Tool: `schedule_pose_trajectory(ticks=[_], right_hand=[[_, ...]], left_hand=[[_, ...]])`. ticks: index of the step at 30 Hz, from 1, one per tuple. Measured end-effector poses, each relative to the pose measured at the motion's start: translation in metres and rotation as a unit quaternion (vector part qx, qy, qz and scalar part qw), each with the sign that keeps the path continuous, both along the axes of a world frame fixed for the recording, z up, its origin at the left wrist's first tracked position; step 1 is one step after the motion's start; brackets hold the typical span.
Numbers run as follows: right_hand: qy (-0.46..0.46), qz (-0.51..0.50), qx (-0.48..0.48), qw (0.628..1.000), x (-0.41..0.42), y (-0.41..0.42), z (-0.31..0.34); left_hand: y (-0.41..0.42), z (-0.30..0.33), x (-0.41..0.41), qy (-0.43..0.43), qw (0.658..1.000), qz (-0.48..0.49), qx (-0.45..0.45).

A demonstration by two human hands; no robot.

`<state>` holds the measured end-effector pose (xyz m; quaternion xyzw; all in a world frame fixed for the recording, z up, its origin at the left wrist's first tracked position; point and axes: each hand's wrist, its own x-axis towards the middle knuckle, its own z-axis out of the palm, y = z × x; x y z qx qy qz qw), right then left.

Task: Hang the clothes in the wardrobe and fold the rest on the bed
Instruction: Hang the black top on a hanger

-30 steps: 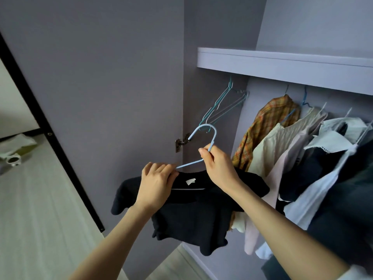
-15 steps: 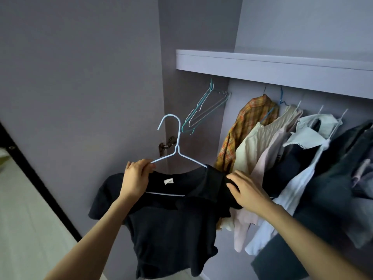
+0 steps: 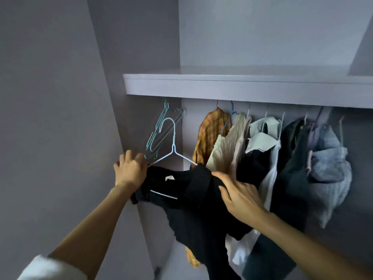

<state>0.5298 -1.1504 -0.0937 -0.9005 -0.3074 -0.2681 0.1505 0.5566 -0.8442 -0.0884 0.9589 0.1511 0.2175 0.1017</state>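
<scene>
- White sleeve [image 3: 50, 267] showing at bottom left, both bare forearms reaching forward into the wardrobe.
- Right hand [image 3: 240, 197] lying flat on the black top [image 3: 193, 199], fingers straight and pressing the right shoulder of the cloth; nothing pinched in that grip.
- Left hand [image 3: 130, 170] gripping the left end of the light blue hanger [image 3: 173, 150] together with the top's left shoulder, fingers curled around it; exact thumb placement is hard to tell, hidden behind the cloth.
- Black top sitting on the hanger, white neck label facing up, lower part drooping down and to the right.
- Hanger hook pointing up, not yet on the rail, overlapping the empty hangers [image 3: 161, 130] just behind it.
- Beyond, clothes hanging in a row: plaid shirt [image 3: 210, 136], cream top [image 3: 226, 150], white-collared garment [image 3: 262, 138], dark garments [image 3: 292, 158], grey-blue garment [image 3: 331, 168].
- Shelf [image 3: 242, 87] running above the row.
</scene>
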Motion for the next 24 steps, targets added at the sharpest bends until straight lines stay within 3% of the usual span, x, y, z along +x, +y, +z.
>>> schedule_pose_trajectory(ticks=[6,13,18,24], right_hand=[[0.011,-0.077,-0.007,0.997,-0.026,0.007,-0.004],[-0.044,-0.160,0.001,0.986,-0.056,0.046,0.006],[-0.024,-0.164,0.025,0.986,-0.053,0.097,0.010],[0.064,-0.202,0.099,0.972,-0.030,0.143,0.013]], left_hand=[[0.028,0.021,0.005,-0.053,0.995,-0.081,-0.006],[0.024,0.024,0.010,-0.018,0.988,-0.149,-0.026],[0.020,0.038,0.011,-0.039,0.982,-0.183,-0.020],[0.021,0.061,0.019,-0.080,0.979,-0.189,-0.007]])
